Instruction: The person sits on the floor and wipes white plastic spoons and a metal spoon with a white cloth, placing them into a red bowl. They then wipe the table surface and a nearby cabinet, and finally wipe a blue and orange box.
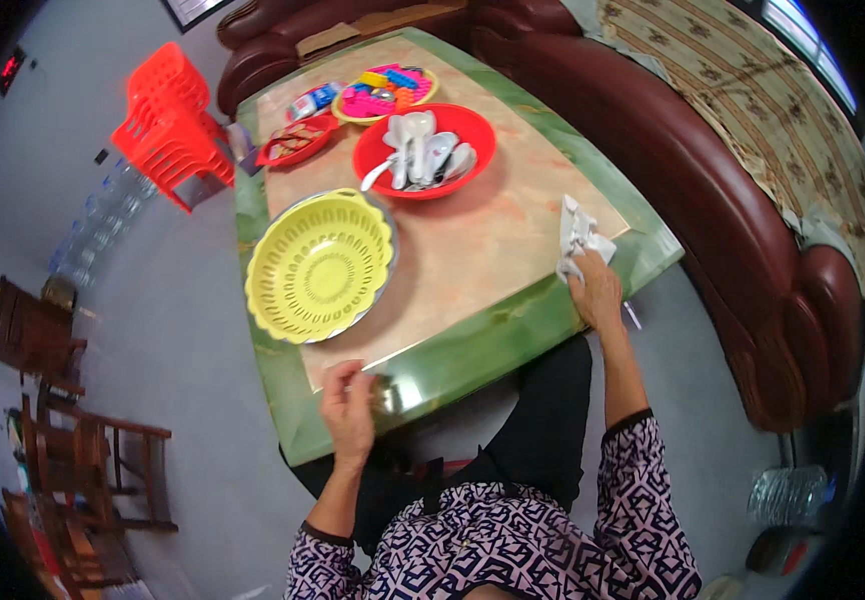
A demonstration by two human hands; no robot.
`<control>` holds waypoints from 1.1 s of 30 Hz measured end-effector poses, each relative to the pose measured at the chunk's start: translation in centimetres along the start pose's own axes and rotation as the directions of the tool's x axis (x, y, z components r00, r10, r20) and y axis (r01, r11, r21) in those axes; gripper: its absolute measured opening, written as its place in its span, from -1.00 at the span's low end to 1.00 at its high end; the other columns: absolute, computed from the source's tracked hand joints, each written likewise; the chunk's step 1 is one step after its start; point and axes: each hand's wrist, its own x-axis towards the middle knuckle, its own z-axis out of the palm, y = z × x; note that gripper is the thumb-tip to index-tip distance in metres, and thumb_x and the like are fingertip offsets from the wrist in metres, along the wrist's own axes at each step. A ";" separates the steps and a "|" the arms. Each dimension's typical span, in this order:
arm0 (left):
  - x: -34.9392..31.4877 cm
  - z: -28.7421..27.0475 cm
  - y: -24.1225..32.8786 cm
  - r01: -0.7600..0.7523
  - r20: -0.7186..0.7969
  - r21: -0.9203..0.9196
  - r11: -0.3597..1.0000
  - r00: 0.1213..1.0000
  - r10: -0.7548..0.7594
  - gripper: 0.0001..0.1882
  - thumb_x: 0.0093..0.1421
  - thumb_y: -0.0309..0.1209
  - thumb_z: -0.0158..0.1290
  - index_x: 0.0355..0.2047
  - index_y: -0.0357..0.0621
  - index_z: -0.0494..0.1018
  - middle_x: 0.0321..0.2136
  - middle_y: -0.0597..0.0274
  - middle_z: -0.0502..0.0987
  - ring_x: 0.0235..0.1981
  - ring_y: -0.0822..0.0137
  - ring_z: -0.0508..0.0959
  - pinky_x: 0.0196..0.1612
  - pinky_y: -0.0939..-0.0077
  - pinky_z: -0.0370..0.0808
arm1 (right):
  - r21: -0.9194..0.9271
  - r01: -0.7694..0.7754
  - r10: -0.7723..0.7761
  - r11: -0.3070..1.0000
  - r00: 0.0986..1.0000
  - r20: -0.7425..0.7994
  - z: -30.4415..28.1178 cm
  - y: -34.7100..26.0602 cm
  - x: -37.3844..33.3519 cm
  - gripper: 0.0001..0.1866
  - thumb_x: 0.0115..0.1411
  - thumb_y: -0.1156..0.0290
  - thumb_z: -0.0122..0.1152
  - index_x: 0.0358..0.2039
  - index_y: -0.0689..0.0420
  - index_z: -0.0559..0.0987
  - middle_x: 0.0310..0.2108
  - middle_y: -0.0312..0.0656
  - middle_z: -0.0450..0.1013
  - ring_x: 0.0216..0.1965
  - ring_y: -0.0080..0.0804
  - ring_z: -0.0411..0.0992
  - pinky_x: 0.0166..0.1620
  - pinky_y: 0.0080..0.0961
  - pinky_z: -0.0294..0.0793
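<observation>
My right hand (598, 291) is closed on a crumpled white cloth (580, 238) at the table's near right corner. The cloth rests on the tabletop, partly on the green border. My left hand (348, 415) hovers over the near left edge, its fingers loosely bent and the thumb a little apart, with nothing visible in it. Just beyond it stands a yellow slotted basket (324, 268), with a grey rim showing beneath. Farther back, a red bowl (480, 150) holds several white spoons (414, 140).
Behind the bowl are a plate of colourful toy blocks (384, 92), a red dish (304, 142) and a blue-and-white packet (314, 101). A brown leather sofa (642, 170) lines the right side. Red plastic chairs (174, 125), bottles (102, 220) and wooden chairs (82, 450) stand left.
</observation>
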 end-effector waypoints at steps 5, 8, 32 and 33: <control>-1.5 2.7 0.6 -0.314 0.236 0.206 0.927 0.935 0.264 -0.73 0.15 -0.49 0.00 -0.11 -0.17 0.41 -0.21 0.14 0.42 -0.16 0.28 0.43 -0.19 0.45 0.43 | 0.209 0.225 -0.243 0.952 0.968 0.066 2.2 -6.5 -6.7 -0.62 -0.10 0.48 0.24 -0.18 0.06 0.51 -0.10 -0.05 0.43 -0.14 -0.07 0.44 -0.09 -0.31 0.44; -1.4 3.8 2.0 -0.583 0.380 0.330 0.742 0.802 0.461 -0.64 0.17 -0.37 -0.02 0.00 -0.11 0.39 -0.09 0.05 0.38 0.01 0.11 0.32 0.07 0.26 0.27 | 0.412 0.276 -0.377 0.868 0.907 0.186 2.9 -10.7 -10.4 -0.57 -0.12 0.50 0.25 -0.14 0.04 0.52 -0.02 -0.05 0.41 -0.02 -0.14 0.41 -0.02 -0.37 0.43; -0.4 1.7 -2.6 -0.489 0.302 0.683 0.543 0.866 0.399 -0.59 0.13 -0.52 0.00 -0.04 -0.43 0.21 -0.09 -0.18 0.27 -0.04 -0.07 0.27 0.05 0.18 0.17 | -0.049 0.179 -0.186 0.983 0.961 -0.205 3.9 -10.4 -5.7 -0.80 -0.02 0.43 0.08 -0.31 0.08 0.48 -0.32 -0.23 0.32 -0.29 -0.28 0.27 -0.25 -0.36 0.19; -0.4 1.6 -2.7 -0.466 0.313 0.667 0.582 0.883 0.349 -0.57 0.07 -0.58 0.05 -0.06 -0.41 0.20 -0.06 -0.19 0.23 -0.01 -0.10 0.23 0.01 0.13 0.20 | -0.089 0.128 -0.144 0.988 0.968 -0.206 3.8 -9.1 -5.2 -0.79 -0.02 0.42 0.08 -0.31 0.09 0.48 -0.31 -0.23 0.33 -0.28 -0.28 0.27 -0.24 -0.36 0.19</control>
